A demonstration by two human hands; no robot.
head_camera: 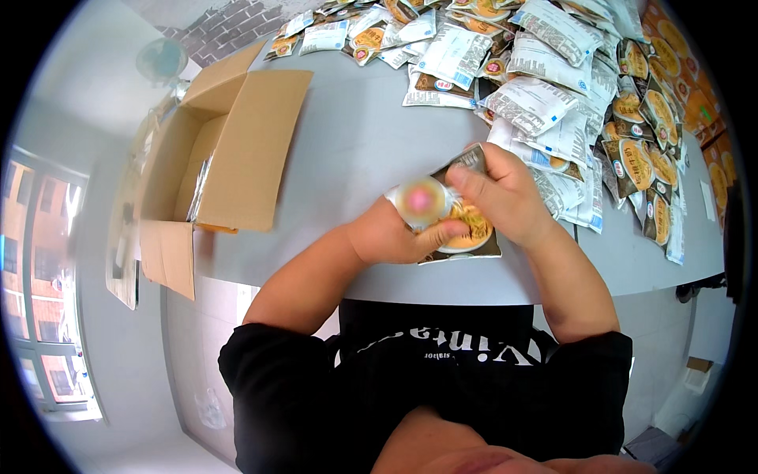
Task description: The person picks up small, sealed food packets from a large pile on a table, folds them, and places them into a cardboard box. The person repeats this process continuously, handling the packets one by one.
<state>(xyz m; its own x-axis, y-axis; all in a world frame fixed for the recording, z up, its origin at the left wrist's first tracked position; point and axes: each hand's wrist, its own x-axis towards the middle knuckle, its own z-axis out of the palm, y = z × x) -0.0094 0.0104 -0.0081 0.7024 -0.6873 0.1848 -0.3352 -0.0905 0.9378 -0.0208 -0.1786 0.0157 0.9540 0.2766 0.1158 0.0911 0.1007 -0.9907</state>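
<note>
In front of me, over the near part of the table, both hands hold printed food packets. My left hand [394, 234] grips from the left, its thumb lying across a brown packet [474, 234] with a picture of a filled bowl. My right hand [500, 189] pinches the packet's dark upper part from the right, with the thumb on top. Between the hands is a whitish shiny part with a blurred pink spot; whether it belongs to the same packet or to a second one, I cannot tell.
An open cardboard box [251, 154] stands at the left, its flaps spread, with several packets [203, 183] inside. A large heap of white-backed and brown packets [539, 106] covers the table's [355, 130] far and right side. Printed orange cartons [681, 71] stand beyond it.
</note>
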